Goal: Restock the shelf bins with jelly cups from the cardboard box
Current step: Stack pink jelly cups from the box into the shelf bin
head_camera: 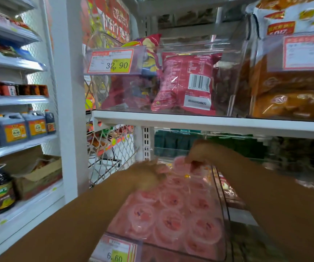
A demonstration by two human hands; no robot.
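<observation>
A clear shelf bin on the lower shelf is filled with several pink jelly cups lying lid-up. My left hand hovers over the far left of the bin with its fingers curled; the blur hides whether it holds anything. My right hand reaches to the back of the bin and pinches a pink jelly cup with its fingertips. Both forearms stretch in from the bottom of the view. The cardboard box is not in view.
A white shelf board runs just above my hands, carrying clear bins of red snack bags and orange packs. A price tag hangs on the bin front. A white post and bottle shelves stand left.
</observation>
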